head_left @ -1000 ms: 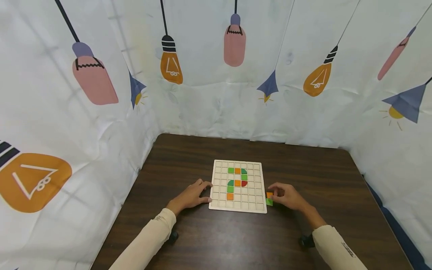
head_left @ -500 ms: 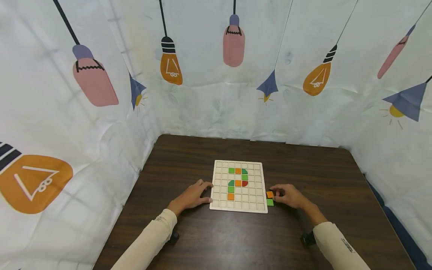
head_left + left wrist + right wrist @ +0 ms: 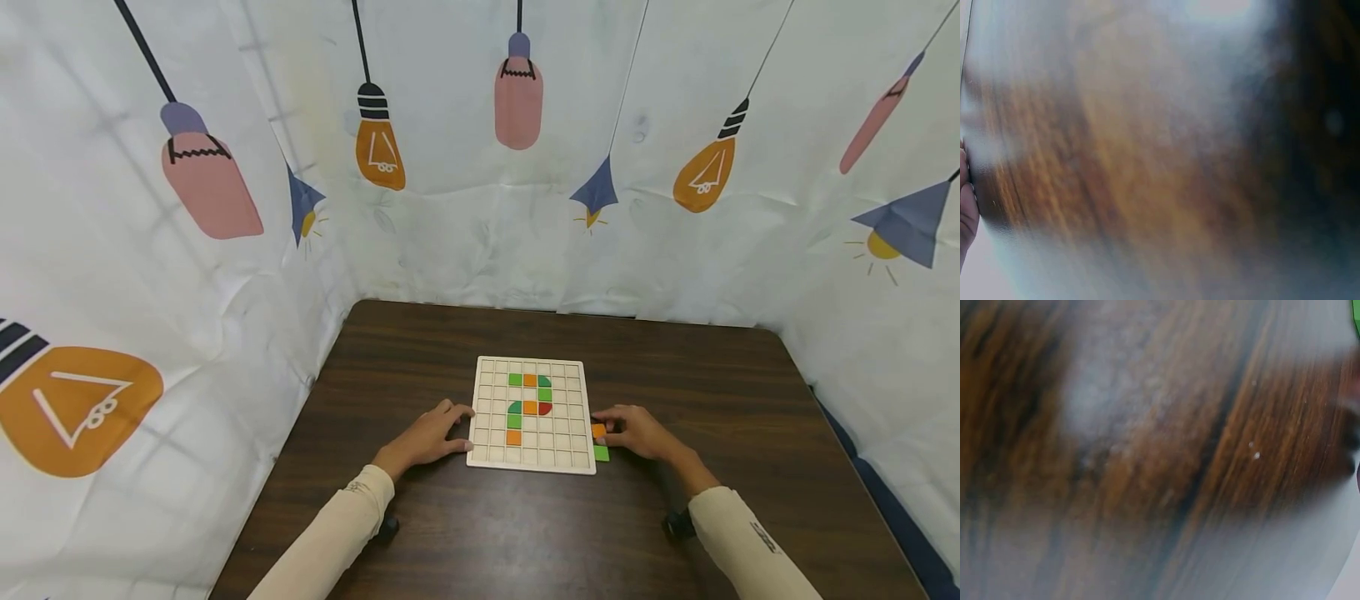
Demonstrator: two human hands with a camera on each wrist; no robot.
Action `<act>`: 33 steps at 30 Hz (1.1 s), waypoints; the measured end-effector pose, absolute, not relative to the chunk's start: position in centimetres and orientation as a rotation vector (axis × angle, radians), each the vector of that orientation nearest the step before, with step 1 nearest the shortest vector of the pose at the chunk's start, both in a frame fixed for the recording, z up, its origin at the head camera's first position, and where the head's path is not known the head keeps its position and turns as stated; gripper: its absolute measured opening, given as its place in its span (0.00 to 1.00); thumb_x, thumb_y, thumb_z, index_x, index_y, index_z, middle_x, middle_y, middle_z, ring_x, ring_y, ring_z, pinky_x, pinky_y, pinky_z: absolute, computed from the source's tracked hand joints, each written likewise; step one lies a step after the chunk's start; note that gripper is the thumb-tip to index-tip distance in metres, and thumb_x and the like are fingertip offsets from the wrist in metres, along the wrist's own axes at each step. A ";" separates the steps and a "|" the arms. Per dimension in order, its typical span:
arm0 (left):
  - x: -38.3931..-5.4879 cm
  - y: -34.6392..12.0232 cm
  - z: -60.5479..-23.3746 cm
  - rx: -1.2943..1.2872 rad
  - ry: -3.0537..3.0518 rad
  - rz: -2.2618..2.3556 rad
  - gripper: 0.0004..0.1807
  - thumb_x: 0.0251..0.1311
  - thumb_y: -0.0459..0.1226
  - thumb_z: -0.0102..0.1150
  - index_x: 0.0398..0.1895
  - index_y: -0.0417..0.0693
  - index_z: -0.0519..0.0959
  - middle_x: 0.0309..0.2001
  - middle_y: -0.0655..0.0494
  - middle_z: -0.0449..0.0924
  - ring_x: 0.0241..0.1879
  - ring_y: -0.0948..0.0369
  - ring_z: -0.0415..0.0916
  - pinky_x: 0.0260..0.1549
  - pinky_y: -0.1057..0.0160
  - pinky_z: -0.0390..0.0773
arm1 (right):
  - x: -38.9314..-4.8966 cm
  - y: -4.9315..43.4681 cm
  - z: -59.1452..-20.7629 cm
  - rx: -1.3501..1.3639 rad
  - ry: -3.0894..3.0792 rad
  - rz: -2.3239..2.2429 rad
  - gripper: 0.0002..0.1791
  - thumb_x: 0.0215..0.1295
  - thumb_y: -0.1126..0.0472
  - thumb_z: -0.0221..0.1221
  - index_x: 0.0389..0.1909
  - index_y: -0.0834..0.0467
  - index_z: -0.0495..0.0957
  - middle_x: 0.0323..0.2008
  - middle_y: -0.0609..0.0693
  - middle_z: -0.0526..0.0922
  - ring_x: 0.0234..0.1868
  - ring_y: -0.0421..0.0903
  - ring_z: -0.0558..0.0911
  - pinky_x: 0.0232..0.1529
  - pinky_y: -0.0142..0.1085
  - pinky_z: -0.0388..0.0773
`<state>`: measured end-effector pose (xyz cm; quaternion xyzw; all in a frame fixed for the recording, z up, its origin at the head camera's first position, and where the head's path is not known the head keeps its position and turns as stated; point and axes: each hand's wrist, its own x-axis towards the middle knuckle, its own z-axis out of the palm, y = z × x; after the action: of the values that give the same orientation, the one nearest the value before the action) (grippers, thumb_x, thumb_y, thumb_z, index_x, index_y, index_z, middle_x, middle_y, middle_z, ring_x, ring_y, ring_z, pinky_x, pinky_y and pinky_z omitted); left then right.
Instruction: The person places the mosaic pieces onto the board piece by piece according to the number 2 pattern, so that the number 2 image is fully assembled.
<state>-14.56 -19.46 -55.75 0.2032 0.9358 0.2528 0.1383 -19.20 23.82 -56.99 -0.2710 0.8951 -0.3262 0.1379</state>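
Note:
A pale wooden grid board (image 3: 491,457) lies on the table, with several green, orange and red tiles forming a bent line in its cells. My left hand (image 3: 426,432) rests at the board's left edge, thumb and fingers spread apart and touching the rim. Just beyond the right edge, my right hand (image 3: 637,431) has its thumb and finger around a loose orange square tile (image 3: 598,431), partly covered by them. A green square tile (image 3: 602,453) lies right below it, beside the board. Both wrist views show mostly blurred tabletop, with only bits of fingers at the borders.
The dark wood-grain table (image 3: 480,533) has rounded far corners. White fabric printed with hanging lamps (image 3: 465,242) surrounds it at the back and sides. A dark device sits under each wrist.
The orange tile, turned slightly askew half a second ago, has shifted a little at the board's right edge with my right fingers. My left hand stays at the board.

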 end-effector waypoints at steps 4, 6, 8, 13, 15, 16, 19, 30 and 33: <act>-14.5 -19.4 -55.7 0.583 2.704 0.739 0.32 0.64 0.54 0.65 0.68 0.59 0.69 0.50 0.54 0.71 0.48 0.56 0.75 0.49 0.51 0.75 | -19.2 23.6 -57.1 -0.768 2.572 -0.960 0.28 0.60 0.54 0.71 0.59 0.62 0.81 0.33 0.43 0.77 0.31 0.36 0.69 0.31 0.30 0.67; -14.5 -19.4 -55.7 0.584 2.705 0.738 0.32 0.64 0.54 0.64 0.69 0.59 0.69 0.50 0.54 0.71 0.49 0.56 0.75 0.49 0.51 0.75 | -19.2 23.6 -57.1 -0.748 2.572 -0.959 0.28 0.59 0.54 0.72 0.59 0.61 0.81 0.33 0.42 0.77 0.30 0.36 0.69 0.31 0.29 0.67; -14.5 -19.4 -55.7 0.584 2.705 0.736 0.32 0.64 0.54 0.64 0.69 0.59 0.69 0.50 0.54 0.71 0.48 0.57 0.75 0.49 0.51 0.75 | -19.1 23.5 -57.1 -0.741 2.577 -0.960 0.27 0.59 0.54 0.72 0.58 0.61 0.82 0.32 0.42 0.77 0.31 0.36 0.70 0.31 0.29 0.67; -14.5 -19.4 -55.7 0.588 2.708 0.731 0.32 0.64 0.54 0.64 0.69 0.59 0.69 0.50 0.54 0.71 0.48 0.57 0.75 0.49 0.52 0.75 | -19.0 23.6 -57.2 -0.741 2.593 -0.998 0.22 0.59 0.56 0.72 0.53 0.59 0.85 0.31 0.41 0.78 0.30 0.35 0.70 0.30 0.29 0.68; -14.5 -19.4 -55.7 0.591 2.712 0.725 0.32 0.64 0.54 0.64 0.69 0.59 0.69 0.50 0.54 0.71 0.48 0.57 0.75 0.49 0.52 0.75 | -18.9 23.6 -57.2 -0.742 2.601 -1.020 0.19 0.59 0.57 0.72 0.51 0.59 0.86 0.31 0.41 0.79 0.29 0.35 0.71 0.30 0.29 0.69; -14.6 -19.4 -55.7 0.592 2.713 0.723 0.32 0.64 0.54 0.64 0.69 0.59 0.69 0.51 0.54 0.71 0.48 0.57 0.75 0.49 0.52 0.75 | -18.9 23.6 -57.2 -0.749 2.603 -1.026 0.18 0.59 0.57 0.71 0.50 0.59 0.87 0.31 0.41 0.79 0.29 0.35 0.71 0.30 0.29 0.69; -14.6 -19.4 -55.8 0.592 2.716 0.722 0.32 0.64 0.54 0.64 0.69 0.60 0.69 0.51 0.54 0.71 0.48 0.57 0.75 0.49 0.52 0.76 | -18.9 23.5 -57.2 -0.747 2.613 -1.040 0.15 0.59 0.58 0.71 0.47 0.59 0.87 0.31 0.42 0.79 0.30 0.35 0.72 0.31 0.30 0.70; -14.6 -19.6 -56.2 0.585 2.718 0.724 0.33 0.64 0.55 0.64 0.70 0.60 0.68 0.51 0.54 0.71 0.48 0.57 0.75 0.50 0.52 0.75 | -18.8 23.0 -56.8 -0.711 2.610 -0.985 0.11 0.62 0.58 0.70 0.43 0.56 0.85 0.32 0.42 0.77 0.32 0.37 0.72 0.34 0.30 0.69; -14.7 -19.6 -56.3 0.586 2.721 0.715 0.33 0.64 0.56 0.63 0.70 0.60 0.68 0.52 0.54 0.71 0.49 0.57 0.75 0.51 0.51 0.75 | -18.8 22.9 -56.7 -0.709 2.610 -0.983 0.11 0.62 0.57 0.70 0.43 0.56 0.85 0.32 0.42 0.77 0.32 0.37 0.72 0.33 0.30 0.69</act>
<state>-14.68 -19.62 -56.28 0.2022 0.9383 0.2467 0.1336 -18.79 22.93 -56.75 -0.2442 0.8991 -0.3386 0.1314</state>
